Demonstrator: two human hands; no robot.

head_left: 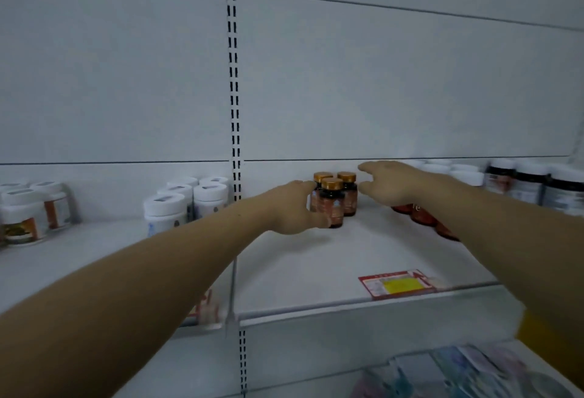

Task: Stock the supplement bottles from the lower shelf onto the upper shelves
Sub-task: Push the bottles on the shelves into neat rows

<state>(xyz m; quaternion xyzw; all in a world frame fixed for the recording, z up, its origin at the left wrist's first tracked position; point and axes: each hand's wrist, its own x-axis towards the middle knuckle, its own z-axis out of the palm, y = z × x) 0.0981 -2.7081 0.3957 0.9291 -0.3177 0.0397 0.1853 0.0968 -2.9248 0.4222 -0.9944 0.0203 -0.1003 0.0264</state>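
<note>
1. Grip, left side: the left hand point(290, 208) curls round the left flank of the supplement bottles point(332, 205). Its fingers lie against the rear-left one and its thumb sits low at the foot of the front one.
2. The supplement bottles are three amber ones with gold caps. They stand upright in a tight cluster, two behind and one in front, between the two hands on the shelf point(316, 265).
3. The right hand point(392, 182) hangs just beside the cluster's right flank with its fingers spread apart and holding nothing. The thumb and forefinger point at the rear-right bottle. Whether the thumb tip touches it I cannot tell.
4. Outward from the left hand, past the slotted upright point(234, 97), stands a group of white-capped jars point(177, 205). More jars stand farther out near the frame's edge.
5. Under the right wrist and forearm sit red bottles point(423, 217), mostly hidden by the arm.
6. Beyond the right hand, toward the back wall, white caps show. Outward from it stands a row of dark bottles point(531, 186) with white caps, all blurred.
7. Nearer the person than both hands, a red and yellow price tag point(398, 284) lies at the shelf's front edge, on the right hand's side.
8. Below both forearms, a lower shelf holds pale packets point(458, 372), too blurred to read.
</note>
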